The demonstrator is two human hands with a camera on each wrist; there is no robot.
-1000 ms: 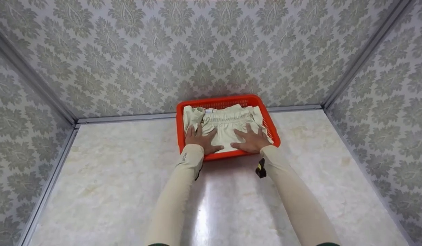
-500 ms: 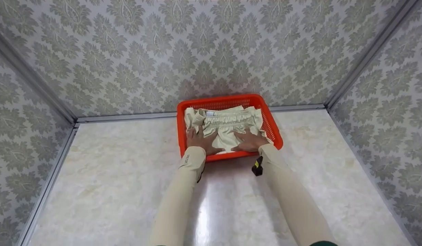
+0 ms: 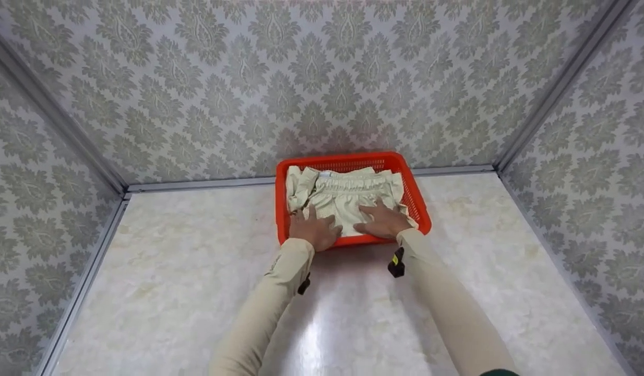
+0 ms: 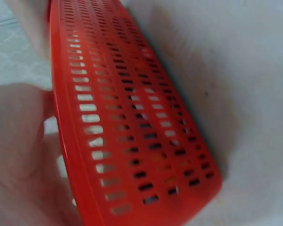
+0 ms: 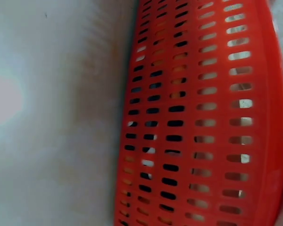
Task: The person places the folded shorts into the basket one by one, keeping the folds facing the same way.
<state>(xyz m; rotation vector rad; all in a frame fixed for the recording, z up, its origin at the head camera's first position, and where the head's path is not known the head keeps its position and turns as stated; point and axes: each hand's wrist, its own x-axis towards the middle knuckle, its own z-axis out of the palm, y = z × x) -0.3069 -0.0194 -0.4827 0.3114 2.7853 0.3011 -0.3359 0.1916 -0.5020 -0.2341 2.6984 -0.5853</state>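
Cream shorts (image 3: 353, 201) with a gathered elastic waistband lie folded inside a red slotted plastic basket (image 3: 417, 201). Over the front left of the basket is my left hand (image 3: 314, 231), fingers spread, its palm across the front rim. My right hand (image 3: 383, 221) rests on the front right of the shorts with fingers extended. From the left wrist, the left hand (image 4: 19, 155) shows beside the basket's outer wall (image 4: 108, 113). The right wrist view is mostly basket wall (image 5: 210, 122), with only a sliver of the hand at its right edge.
The basket stands on a pale marbled surface (image 3: 186, 250), close to the patterned back wall (image 3: 223, 94). Grey metal strips (image 3: 207, 184) run along the wall's foot. Patterned side walls rise at left and right.
My left hand has drawn back toward me, from on the shorts to over the front rim, uncovering more cloth. The right hand stays almost in place on the shorts.
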